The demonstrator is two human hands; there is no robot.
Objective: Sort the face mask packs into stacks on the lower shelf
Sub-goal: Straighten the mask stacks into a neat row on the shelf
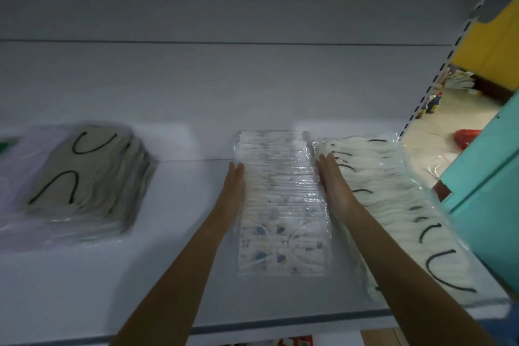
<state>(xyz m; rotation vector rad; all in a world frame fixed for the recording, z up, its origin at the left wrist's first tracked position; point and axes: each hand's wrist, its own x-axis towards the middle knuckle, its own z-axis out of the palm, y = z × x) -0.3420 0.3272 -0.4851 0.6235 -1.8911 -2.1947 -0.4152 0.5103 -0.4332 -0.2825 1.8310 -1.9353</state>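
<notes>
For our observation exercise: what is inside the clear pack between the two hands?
White masks with small blue prints fill the clear pack. Only the nearest one's face shows; the others overlap, mostly covered.

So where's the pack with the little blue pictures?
In the head view, the blue-print pack lies on the shelf between the left hand and right hand; the white pack is beside it on the right.

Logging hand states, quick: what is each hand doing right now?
Left hand: open, straight fingers against the left edge of the printed face mask packs.
Right hand: open, straight fingers against their right edge.
</notes>
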